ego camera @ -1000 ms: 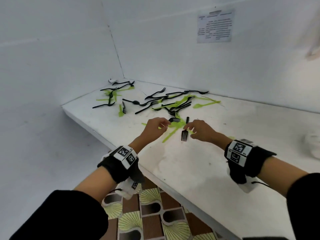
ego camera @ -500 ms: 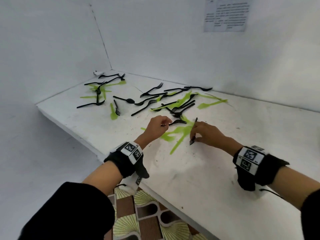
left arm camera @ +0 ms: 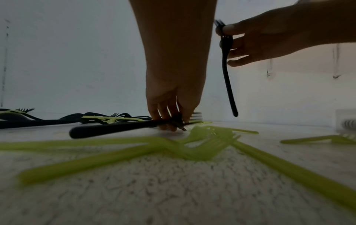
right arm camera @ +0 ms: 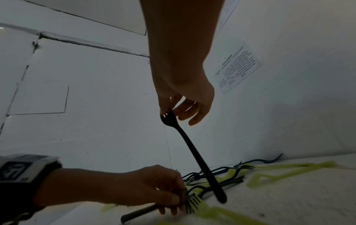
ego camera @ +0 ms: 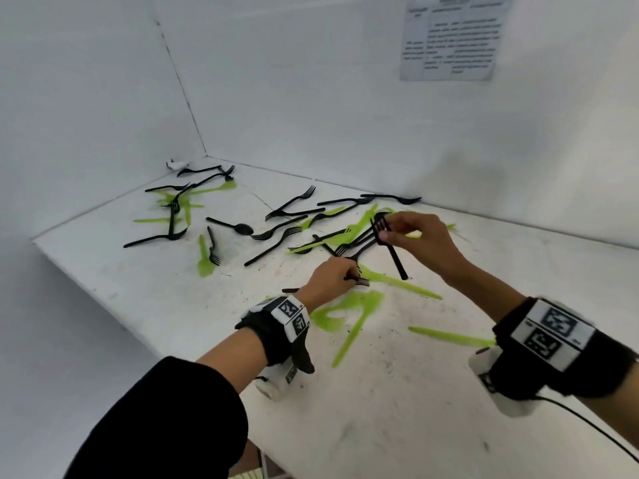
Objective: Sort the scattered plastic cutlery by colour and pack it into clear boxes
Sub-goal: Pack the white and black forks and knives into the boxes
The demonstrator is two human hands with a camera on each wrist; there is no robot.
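Note:
Black and green plastic cutlery lies scattered on a white table (ego camera: 397, 409). My right hand (ego camera: 401, 229) is raised above the table and pinches a black fork (ego camera: 390, 247) by its tines, handle hanging down; the same fork (right arm camera: 192, 152) shows in the right wrist view. My left hand (ego camera: 332, 274) is down at the tabletop and grips another black fork (left arm camera: 115, 129) near its head, its handle pointing left. Green forks (ego camera: 349, 316) lie just in front of the left hand. No clear box is visible.
More black forks and a spoon (ego camera: 238, 228) lie with green pieces toward the far left corner. A sheet of paper (ego camera: 449, 36) hangs on the back wall. The table's near-left edge (ego camera: 145, 337) drops to a patterned floor.
The right hand has lifted its black fork off the table and now holds it up by the tines. The left hand stays low on its fork. The head view came closer.

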